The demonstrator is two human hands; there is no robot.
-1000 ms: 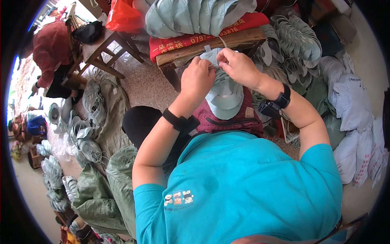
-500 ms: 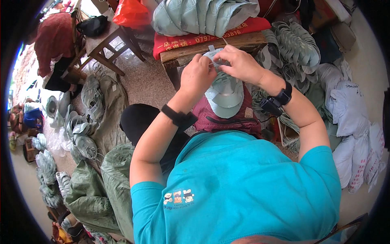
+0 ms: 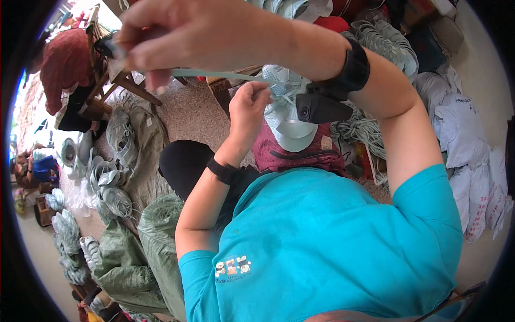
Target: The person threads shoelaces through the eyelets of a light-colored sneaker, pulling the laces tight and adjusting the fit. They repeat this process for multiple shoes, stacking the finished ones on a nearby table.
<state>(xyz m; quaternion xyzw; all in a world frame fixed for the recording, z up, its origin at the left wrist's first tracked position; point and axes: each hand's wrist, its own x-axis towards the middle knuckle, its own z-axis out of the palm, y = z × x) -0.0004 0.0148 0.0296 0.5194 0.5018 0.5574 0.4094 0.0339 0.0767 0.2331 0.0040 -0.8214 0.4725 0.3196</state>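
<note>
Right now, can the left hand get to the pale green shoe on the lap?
Probably yes. The left hand is already right beside the pale green shoe, apparently touching it, with nothing between them. The right hand is raised, pulling the lace away.

the person is wearing a short-sleeved turquoise t-shirt [image 3: 332, 241] with a small pale printed motif [image 3: 232, 266] on the left shoulder. a narrow black band [image 3: 223, 172] is circling the left wrist. a wider black strap [image 3: 350, 67] is wrapping the right wrist, carrying a small black boxy camera [image 3: 320, 108] with a round lens. dark trousers [image 3: 185, 166] are covering the legs.
</note>
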